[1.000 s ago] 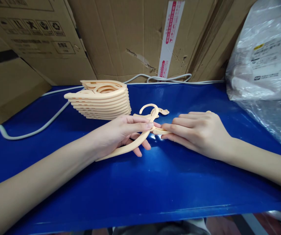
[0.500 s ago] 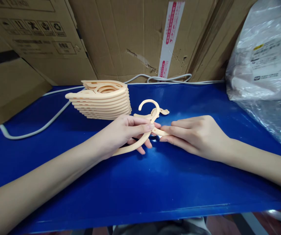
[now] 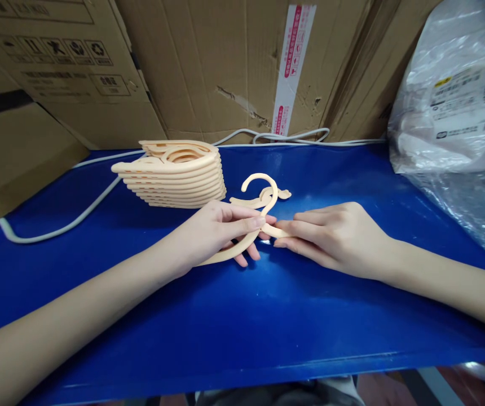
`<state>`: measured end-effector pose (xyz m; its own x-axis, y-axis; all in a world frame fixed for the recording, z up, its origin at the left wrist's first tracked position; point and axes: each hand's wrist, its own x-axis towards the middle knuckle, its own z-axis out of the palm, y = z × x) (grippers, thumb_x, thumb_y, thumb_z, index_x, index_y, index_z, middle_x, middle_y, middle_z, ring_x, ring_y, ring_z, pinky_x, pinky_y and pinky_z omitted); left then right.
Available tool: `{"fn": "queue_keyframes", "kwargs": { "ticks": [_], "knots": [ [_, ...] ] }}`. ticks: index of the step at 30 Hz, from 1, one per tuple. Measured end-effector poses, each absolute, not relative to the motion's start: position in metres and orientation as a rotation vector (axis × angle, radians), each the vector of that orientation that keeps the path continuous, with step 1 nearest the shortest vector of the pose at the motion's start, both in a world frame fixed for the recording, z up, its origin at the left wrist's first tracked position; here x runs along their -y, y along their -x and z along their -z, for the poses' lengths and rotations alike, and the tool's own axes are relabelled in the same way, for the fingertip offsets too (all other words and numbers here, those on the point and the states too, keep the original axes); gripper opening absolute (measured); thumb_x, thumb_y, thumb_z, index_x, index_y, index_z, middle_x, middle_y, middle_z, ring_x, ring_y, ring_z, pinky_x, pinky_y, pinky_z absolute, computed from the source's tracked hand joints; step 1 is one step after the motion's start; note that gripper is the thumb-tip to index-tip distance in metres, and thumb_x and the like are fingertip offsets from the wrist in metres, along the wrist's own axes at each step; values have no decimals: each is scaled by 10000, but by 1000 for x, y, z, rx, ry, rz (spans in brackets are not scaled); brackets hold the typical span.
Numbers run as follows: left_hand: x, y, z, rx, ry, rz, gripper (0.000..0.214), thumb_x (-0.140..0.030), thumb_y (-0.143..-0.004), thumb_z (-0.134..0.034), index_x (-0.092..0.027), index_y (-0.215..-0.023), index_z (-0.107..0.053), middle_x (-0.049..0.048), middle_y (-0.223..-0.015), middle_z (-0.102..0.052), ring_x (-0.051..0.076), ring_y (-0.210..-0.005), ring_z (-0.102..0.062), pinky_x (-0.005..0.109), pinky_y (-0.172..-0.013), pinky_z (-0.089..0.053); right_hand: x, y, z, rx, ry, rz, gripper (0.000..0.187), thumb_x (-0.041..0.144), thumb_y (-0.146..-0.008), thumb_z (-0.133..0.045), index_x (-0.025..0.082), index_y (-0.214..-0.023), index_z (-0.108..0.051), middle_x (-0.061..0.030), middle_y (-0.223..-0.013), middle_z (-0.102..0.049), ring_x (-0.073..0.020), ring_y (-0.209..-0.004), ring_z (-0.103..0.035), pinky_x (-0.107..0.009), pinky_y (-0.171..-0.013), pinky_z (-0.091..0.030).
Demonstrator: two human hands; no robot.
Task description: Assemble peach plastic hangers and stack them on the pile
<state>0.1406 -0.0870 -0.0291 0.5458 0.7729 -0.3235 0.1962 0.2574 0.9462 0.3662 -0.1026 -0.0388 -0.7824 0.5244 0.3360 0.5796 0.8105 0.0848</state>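
Observation:
A cream plastic clothes hanger [image 3: 273, 194] is held over the blue table, its hook curving up and away from me. My left hand [image 3: 225, 228] pinches it just below the hook, thumb on top; one arm of the hanger runs back under that palm. Around the other arm, my right hand [image 3: 338, 239] has its fingers closed, hiding that arm's end. Just behind the hook lie further cream hanger parts [image 3: 245, 202], partly covered by the hook and my left fingers. To the left of them stands a neat stack of folded cream hangers [image 3: 175, 177].
Cardboard boxes [image 3: 208, 62] wall off the back and left of the blue table [image 3: 242, 327]. A white cable [image 3: 77, 217] runs along the rear and loops at left. Clear plastic bags with a label [image 3: 458, 101] lie at the right.
Both hands keep their grips on the hanger. The hook has tilted very slightly to the right, and the whole view has shifted a little.

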Motion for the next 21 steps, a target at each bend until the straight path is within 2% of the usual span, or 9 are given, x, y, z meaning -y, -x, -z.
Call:
{"fn": "queue_keyframes", "kwargs": {
  "ticks": [4, 11, 15, 21],
  "knots": [
    [89, -143, 28, -968, -1439, -476, 222, -272, -922, -539, -121, -993, -684, 16, -687, -667, 106, -543, -626, 179, -473, -525, 102, -366, 39, 2677, 833, 272, 341, 339, -1010, -420, 160, -948, -705, 1, -673, -656, -107, -604, -624, -250, -536, -334],
    [98, -143, 26, -1186, -2069, -420, 340, -378, -941, -448, -171, -692, -555, -32, -613, -545, 95, -537, -498, 202, -497, -357, 97, -366, 36, 2590, 790, 376, 317, 391, -963, -505, 173, -804, -671, 0, -662, -656, -129, -595, -593, -287, -584, -354],
    [100, -141, 25, -1248, -2219, -370, 372, -406, -958, -403, -184, -666, -459, -48, -594, -478, 100, -536, -421, 242, -500, -259, 96, -364, 32, 2526, 775, 520, 292, 408, -932, -551, 173, -781, -634, -24, -701, -669, -169, -689, -585, -329, -698, -394],
    [101, -139, 25, -1196, -2301, -316, 357, -398, -973, -381, -189, -687, -421, -57, -584, -449, 101, -528, -395, 262, -516, -233, 97, -364, 32, 2482, 812, 566, 280, 455, -912, -569, 196, -818, -619, -41, -862, -698, -188, -791, -585, -371, -801, -390]
  ]
}}
